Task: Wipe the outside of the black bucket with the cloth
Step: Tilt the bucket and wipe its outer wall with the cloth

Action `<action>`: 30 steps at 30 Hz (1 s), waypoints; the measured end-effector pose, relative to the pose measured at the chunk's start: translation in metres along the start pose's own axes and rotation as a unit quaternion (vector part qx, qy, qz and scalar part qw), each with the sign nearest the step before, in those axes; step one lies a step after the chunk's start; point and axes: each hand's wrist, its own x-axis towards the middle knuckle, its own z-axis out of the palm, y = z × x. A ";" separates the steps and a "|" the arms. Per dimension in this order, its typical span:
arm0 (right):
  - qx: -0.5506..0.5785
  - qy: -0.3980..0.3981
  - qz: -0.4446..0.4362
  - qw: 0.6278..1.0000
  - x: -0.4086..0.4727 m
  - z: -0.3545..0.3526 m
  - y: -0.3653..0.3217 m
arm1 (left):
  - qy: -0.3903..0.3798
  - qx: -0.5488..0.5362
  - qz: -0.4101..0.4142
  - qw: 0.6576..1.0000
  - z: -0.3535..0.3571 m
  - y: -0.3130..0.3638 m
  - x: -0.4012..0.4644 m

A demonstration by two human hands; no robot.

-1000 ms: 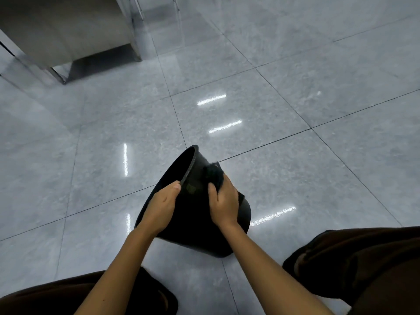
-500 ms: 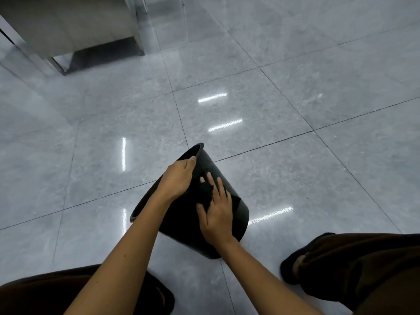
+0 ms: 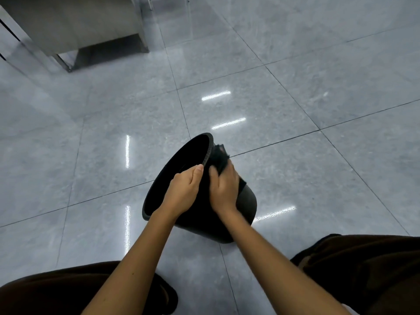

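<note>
A: What fills the bottom of the frame?

B: Dark trouser legs (image 3: 363, 273) at the lower left and lower right corners, with two bare forearms running up between them toward the centre.

A: And the hands?

B: The left hand (image 3: 181, 194) is clamped on the rim of the bucket (image 3: 246, 201), its thumb lying along the rim's outer edge; where its fingers go cannot be seen. The right hand (image 3: 223, 189) sits just beside it, pressed flat on the outer wall with its fingers closed over the cloth (image 3: 219, 156).

A: Where does the cloth lie against those fingers?

B: Under them and beyond them. A dark bunch sticks out past the fingertips, right under the rim, and a smaller bit shows at the hand's right edge.

A: How does the bucket sit?

B: Tilted at the frame's centre, mouth facing the upper left, base toward the lower right, low over the floor (image 3: 318, 110). Whether it touches cannot be told.

A: Farther off?

B: Glossy grey tiles with streaks of reflected light, then a metal cabinet (image 3: 75, 23) in the upper left corner.
</note>
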 end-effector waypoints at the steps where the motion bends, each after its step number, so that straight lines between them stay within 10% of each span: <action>1: -0.019 -0.005 -0.050 0.999 -0.023 0.003 0.002 | 0.005 -0.005 -0.004 1.000 -0.001 -0.001 0.002; 4: -0.065 -0.030 -0.089 0.993 -0.031 0.002 0.004 | 0.009 -0.001 0.005 1.000 -0.006 -0.007 -0.002; 9: -0.029 -0.014 0.091 0.995 0.029 0.004 -0.022 | 0.001 -0.008 0.024 1.000 -0.008 -0.018 -0.021; 14: -0.022 0.001 0.026 0.999 -0.003 -0.001 0.021 | 0.010 -0.010 0.001 1.000 -0.013 -0.030 -0.027; 20: -0.092 0.036 0.304 0.948 -0.016 -0.027 0.080 | 0.020 -0.016 -0.019 0.999 -0.022 -0.038 -0.038; 27: -0.016 -0.017 -0.047 0.999 -0.015 0.012 -0.002 | -0.010 -0.055 -0.043 0.997 -0.020 -0.036 -0.041; 30: -0.020 -0.035 -0.063 0.997 -0.030 0.001 0.019 | -0.061 -0.086 -0.138 0.985 -0.024 -0.026 -0.024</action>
